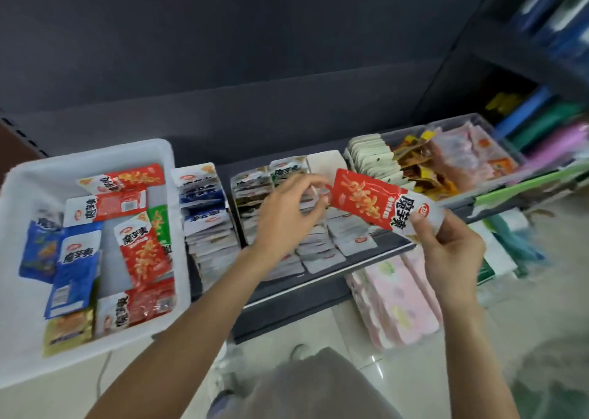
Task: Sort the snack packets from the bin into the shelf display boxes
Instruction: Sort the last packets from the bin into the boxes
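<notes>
A red and white snack packet (369, 200) is held above the shelf display boxes (322, 164). My right hand (446, 246) pinches its white end. My left hand (293, 211) hovers over the middle box with fingers loosely curled, its fingertips at the packet's red corner; whether they grip it is unclear. The white bin (95, 348) at the left holds several red, blue, green and gold packets (143, 250). The display boxes hold rows of blue (204, 195) and white-backed packets (347, 237).
A clear bin (478, 125) of orange and yellow snacks stands at the right on the dark shelf (287, 294). Pink packs (395, 307) lie on the lower level. Green and blue goods crowd the far right. My knee shows at the bottom.
</notes>
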Tool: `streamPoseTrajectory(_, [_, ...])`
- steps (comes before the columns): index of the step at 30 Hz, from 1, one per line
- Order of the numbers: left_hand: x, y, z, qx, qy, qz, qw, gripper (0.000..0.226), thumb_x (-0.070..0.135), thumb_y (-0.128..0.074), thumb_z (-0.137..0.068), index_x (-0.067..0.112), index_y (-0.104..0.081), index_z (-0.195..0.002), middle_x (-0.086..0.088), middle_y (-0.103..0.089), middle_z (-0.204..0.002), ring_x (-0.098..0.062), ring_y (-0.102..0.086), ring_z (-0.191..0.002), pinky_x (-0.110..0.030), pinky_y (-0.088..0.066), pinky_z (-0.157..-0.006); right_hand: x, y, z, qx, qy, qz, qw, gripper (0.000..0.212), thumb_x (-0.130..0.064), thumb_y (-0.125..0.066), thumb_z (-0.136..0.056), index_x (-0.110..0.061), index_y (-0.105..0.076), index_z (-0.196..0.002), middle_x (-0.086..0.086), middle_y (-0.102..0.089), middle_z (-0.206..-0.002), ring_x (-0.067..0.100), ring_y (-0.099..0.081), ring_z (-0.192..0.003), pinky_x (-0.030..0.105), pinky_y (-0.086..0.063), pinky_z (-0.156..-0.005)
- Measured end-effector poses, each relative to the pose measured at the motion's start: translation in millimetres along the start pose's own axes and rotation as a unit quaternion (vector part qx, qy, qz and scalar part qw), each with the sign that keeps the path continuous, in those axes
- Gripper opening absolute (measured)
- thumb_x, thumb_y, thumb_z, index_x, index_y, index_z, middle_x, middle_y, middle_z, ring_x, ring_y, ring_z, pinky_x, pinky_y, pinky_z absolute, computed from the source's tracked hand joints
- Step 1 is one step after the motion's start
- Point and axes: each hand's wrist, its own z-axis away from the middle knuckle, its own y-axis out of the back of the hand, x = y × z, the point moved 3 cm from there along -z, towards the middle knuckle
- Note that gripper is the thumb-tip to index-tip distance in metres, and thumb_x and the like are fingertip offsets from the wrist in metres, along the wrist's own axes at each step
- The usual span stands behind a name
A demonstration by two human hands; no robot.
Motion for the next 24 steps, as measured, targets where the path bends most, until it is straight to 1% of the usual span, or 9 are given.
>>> streamPoseTrajectory(2, [-7.9,-25.7,-5.1,-0.037,-0.012,-0.096,0.995,0.025,0.029,-0.061,-0.086,0.026,-0.062,-0.11,0.007,-0.063,-0.107,-0.011,-0.06,-0.094,-0.031,-0.05,-0.08,9.0,5.2,-19.2,0.021,0.044,0.065,0.997,0.028,-0.034,-0.064,-0.088,-0.01,-0.07,-0.103,-0.003,-0.072,-0.082,0.016,-0.067,-0.076,0.028,-0.051,-0.068])
streamPoseTrajectory(4, [-12.3,-46.9,-6.2,-0.095,-0.068,-0.233,0.965,0.026,0.032,-0.061,-0.087,0.024,-0.065,-0.112,0.004,-0.064,-0.112,-0.019,-0.053,-0.102,-0.033,-0.038,-0.088,2.5,-1.5,-36.7,0.024,0.161,0.166,0.973,0.026,-0.028,-0.06,-0.089,-0.006,-0.071,-0.098,0.01,-0.071,-0.08,0.025,-0.066,-0.069,0.027,-0.042,-0.061])
streamPoseTrajectory(7, [-17.8,-69.7,-6.8,-0.177,-0.114,-0.366,0.906,0.026,0.035,-0.061,-0.086,0.023,-0.067,-0.109,0.002,-0.063,-0.113,-0.02,-0.047,-0.103,-0.033,-0.035,-0.086,-15.3,-31.9,-58.8,-0.03,0.326,0.24,0.914,0.018,-0.016,-0.058,-0.09,-0.008,-0.072,-0.098,0.009,-0.072,-0.09,0.023,-0.067,-0.074,0.024,-0.044,-0.06])
streamPoseTrajectory(10, [-17.7,-80.6,-8.5,-0.213,-0.095,-0.442,0.866,0.023,0.019,-0.075,-0.069,0.027,-0.072,-0.091,0.003,-0.067,-0.097,-0.018,-0.051,-0.094,-0.03,-0.039,-0.076,-15.4,-71.5,-74.8,-0.115,0.406,0.337,0.842,0.014,-0.008,-0.069,-0.076,-0.016,-0.074,-0.087,0.002,-0.07,-0.078,0.022,-0.065,-0.066,0.021,-0.042,-0.049])
streamPoseTrajectory(13, [-17.3,-85.6,-13.3,-0.21,-0.076,-0.476,0.851,0.023,0.014,-0.077,-0.058,0.027,-0.074,-0.077,0.007,-0.068,-0.082,-0.015,-0.055,-0.085,-0.029,-0.039,-0.075,-7.6,-106.4,-81.7,-0.21,0.434,0.431,0.763,0.025,-0.004,-0.079,-0.052,-0.021,-0.068,-0.066,-0.003,-0.062,-0.061,0.019,-0.061,-0.053,0.018,-0.034,-0.043])
streamPoseTrajectory(16, [-15.4,-85.1,-16.4,-0.204,-0.075,-0.484,0.848,0.02,0.014,-0.081,-0.046,0.024,-0.066,-0.055,0.01,-0.058,-0.055,-0.014,-0.053,-0.071,-0.028,-0.035,-0.068,6.6,-123.7,-87.0,-0.298,0.423,0.501,0.693,0.022,-0.007,-0.068,-0.075,-0.023,-0.07,-0.09,-0.002,-0.069,-0.079,0.019,-0.066,-0.072,0.025,-0.045,-0.055])
streamPoseTrajectory(18, [-14.8,-82.7,-15.2,-0.2,-0.08,-0.491,0.844,0.022,0.017,-0.083,-0.042,0.026,-0.064,-0.05,0.011,-0.054,-0.049,-0.014,-0.05,-0.07,-0.029,-0.032,-0.066,13.2,-124.5,-92.2,-0.337,0.407,0.507,0.681,0.028,-0.009,-0.053,-0.09,-0.024,-0.063,-0.112,0.001,-0.07,-0.093,0.023,-0.067,-0.085,0.03,-0.047,-0.066])
streamPoseTrajectory(20, [-13.9,-80.7,-13.9,-0.183,-0.095,-0.488,0.848,0.023,0.017,-0.084,-0.041,0.026,-0.063,-0.048,0.011,-0.052,-0.048,-0.013,-0.049,-0.07,-0.029,-0.028,-0.066,12.3,-121.8,-94.8,-0.34,0.4,0.493,0.693,0.028,-0.01,-0.049,-0.092,-0.025,-0.061,-0.113,0.003,-0.069,-0.092,0.027,-0.066,-0.086,0.032,-0.046,-0.068])
streamPoseTrajectory(24, [-12.9,-80.8,-12.9,-0.154,-0.115,-0.457,0.868,0.023,0.014,-0.085,-0.046,0.025,-0.066,-0.051,0.01,-0.055,-0.052,-0.014,-0.049,-0.07,-0.029,-0.033,-0.065,17.7,-127.0,-88.3,-0.398,0.36,0.52,0.665,0.025,-0.01,-0.049,-0.091,-0.019,-0.068,-0.104,0.006,-0.067,-0.093,0.027,-0.065,-0.088,0.031,-0.044,-0.069])
